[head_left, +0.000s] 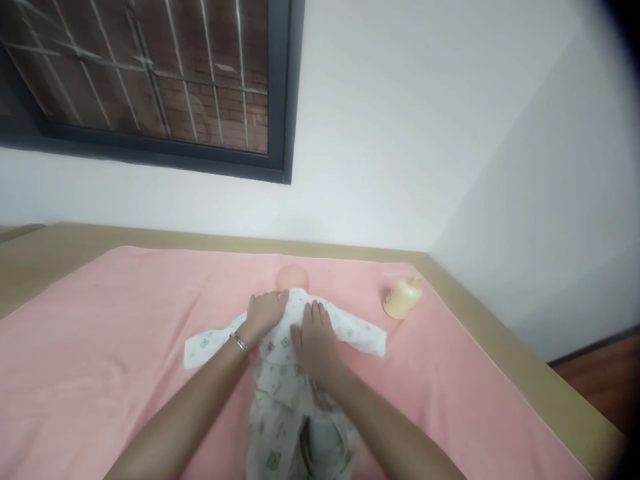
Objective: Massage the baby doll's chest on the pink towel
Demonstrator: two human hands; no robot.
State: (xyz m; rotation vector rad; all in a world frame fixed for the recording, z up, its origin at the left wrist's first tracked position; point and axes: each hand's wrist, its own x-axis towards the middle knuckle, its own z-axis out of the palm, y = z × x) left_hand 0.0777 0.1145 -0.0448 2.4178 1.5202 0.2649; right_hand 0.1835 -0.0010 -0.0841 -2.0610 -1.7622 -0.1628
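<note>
A baby doll [293, 277] lies on its back on a pink blanket [100, 347], head toward the wall. It wears a white printed garment [280, 373] with both sleeves spread sideways. My left hand [263, 313], a bracelet on its wrist, rests flat on the doll's left shoulder area with fingers stretched out. My right hand [314, 337] lies flat on the doll's chest, fingers together and extended. Neither hand holds anything.
A pale yellow bottle [401, 299] lies on its side on the blanket to the right of the doll. The blanket covers a tan mattress [525, 373] set against a white wall. A barred window [150, 73] is at upper left. Wooden floor [600, 380] shows at right.
</note>
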